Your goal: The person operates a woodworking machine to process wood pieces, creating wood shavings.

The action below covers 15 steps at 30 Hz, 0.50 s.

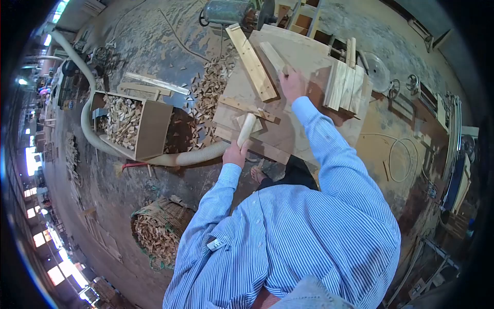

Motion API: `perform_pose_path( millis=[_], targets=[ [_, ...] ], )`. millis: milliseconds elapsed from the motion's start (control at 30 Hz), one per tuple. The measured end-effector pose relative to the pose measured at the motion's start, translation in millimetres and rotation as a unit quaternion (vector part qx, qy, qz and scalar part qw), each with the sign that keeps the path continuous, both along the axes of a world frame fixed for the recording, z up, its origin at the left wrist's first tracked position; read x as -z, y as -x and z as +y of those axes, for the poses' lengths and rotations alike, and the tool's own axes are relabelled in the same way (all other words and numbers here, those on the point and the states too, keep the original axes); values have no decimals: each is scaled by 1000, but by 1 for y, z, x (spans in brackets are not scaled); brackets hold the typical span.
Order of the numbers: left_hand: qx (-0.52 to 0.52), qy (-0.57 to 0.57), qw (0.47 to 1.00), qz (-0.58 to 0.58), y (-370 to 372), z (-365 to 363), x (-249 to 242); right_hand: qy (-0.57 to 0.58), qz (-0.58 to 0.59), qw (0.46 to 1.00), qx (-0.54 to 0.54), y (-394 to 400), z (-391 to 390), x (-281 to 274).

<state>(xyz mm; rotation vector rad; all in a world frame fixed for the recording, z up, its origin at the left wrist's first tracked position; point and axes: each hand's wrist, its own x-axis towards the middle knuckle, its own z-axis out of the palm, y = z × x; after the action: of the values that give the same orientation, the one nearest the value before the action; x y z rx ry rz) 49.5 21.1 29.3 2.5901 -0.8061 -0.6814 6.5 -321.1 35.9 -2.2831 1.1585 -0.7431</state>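
My left hand (235, 153) is wrapped round the lower end of a pale rounded wooden piece (247, 129), whose top lies by a small wooden block at the worktable's left edge. My right hand (292, 85) grips the near end of a flat wooden strip (271, 55) that points away from me over the worktable (303, 134). Left of the strip lies a long board (252, 64) with dark spots. Below it, a narrow wooden bar (239, 105) runs along the table's left part. A stack of short boards (343, 86) sits at the table's right.
A motor (226, 11) stands beyond the table. Wood offcuts (208, 90) cover the floor to the left, near a box (154, 129) of offcuts and a thick hose (190, 157). A basket (172, 211) of scraps is at lower left. A round disc (377, 71) is at right.
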Motion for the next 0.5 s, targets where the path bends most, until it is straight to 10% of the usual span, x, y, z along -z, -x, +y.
perform_pose_path(
  millis=[500],
  targets=[
    [7,-27,999,22,-6,-3,3,-78,31,996,-19,-113,-49,24]
  ],
)
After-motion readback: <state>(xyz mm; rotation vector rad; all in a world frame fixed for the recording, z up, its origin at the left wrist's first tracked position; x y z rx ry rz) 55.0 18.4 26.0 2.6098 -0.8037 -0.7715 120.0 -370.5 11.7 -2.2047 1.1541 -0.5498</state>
